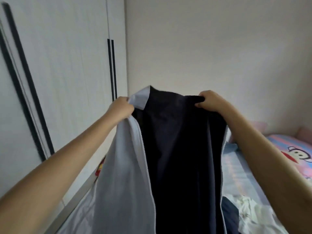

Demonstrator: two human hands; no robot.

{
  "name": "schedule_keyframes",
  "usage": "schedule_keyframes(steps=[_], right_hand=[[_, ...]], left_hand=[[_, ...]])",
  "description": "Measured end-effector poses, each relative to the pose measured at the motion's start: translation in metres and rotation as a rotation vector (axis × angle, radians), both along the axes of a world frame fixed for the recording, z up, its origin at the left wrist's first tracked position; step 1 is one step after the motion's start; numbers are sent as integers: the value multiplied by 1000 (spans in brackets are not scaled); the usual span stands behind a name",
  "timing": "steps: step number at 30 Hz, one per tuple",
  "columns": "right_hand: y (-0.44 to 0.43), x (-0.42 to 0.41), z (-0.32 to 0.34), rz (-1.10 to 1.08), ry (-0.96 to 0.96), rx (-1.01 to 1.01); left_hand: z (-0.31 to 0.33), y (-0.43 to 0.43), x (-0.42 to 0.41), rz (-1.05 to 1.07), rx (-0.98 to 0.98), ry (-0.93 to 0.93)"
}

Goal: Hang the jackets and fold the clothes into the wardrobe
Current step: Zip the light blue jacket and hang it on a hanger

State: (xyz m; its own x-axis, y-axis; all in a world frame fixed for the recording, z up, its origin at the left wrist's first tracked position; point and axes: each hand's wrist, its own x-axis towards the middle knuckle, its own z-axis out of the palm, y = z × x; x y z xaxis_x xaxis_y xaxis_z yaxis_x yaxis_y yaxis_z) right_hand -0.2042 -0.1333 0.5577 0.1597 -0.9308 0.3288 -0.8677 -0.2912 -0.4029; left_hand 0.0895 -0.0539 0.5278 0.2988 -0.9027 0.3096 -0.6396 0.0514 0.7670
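Note:
I hold a jacket (179, 149) up in front of me, dark navy with a pale grey-white front panel and a white zip along its edge. My left hand (121, 106) grips the pale collar corner at the upper left. My right hand (209, 100) pinches the dark shoulder at the upper right. The jacket hangs open and hides what lies below it. The white wardrobe (64, 78) with long dark handles stands on the left, its doors closed.
A bed (287, 149) with a striped pink and blue cartoon sheet lies on the right. Crumpled white and dark clothes (249, 213) sit on it at the lower right. A plain wall (211, 48) is straight ahead.

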Motion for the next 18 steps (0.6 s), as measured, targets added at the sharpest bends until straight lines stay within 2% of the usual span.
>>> schedule_keyframes(steps=[3, 6, 7, 9, 10, 13, 16, 18], right_hand=[[-45, -3, -24, -284, -22, -132], [-76, -8, -68, -259, 206, -162], [-80, -9, -94, -218, 296, -151], [-76, -13, -149, -144, 357, -133], [-70, -17, -181, -111, 358, -81], [-25, -49, -331, -109, 276, 314], [49, -87, -480, -288, 154, 742], [93, -107, -550, -426, 45, 896]], left_hand=[[-26, -62, 4, 101, 10, -107], [-74, -101, -26, -73, 95, 1], [-104, -109, -41, -164, 151, 27], [-170, -108, -63, -247, 218, 19], [-205, -104, -69, -276, 263, -28], [-362, -68, -80, -353, 589, -271], [-495, -2, -85, -469, 869, -354], [-547, 32, -82, -504, 944, -366]])
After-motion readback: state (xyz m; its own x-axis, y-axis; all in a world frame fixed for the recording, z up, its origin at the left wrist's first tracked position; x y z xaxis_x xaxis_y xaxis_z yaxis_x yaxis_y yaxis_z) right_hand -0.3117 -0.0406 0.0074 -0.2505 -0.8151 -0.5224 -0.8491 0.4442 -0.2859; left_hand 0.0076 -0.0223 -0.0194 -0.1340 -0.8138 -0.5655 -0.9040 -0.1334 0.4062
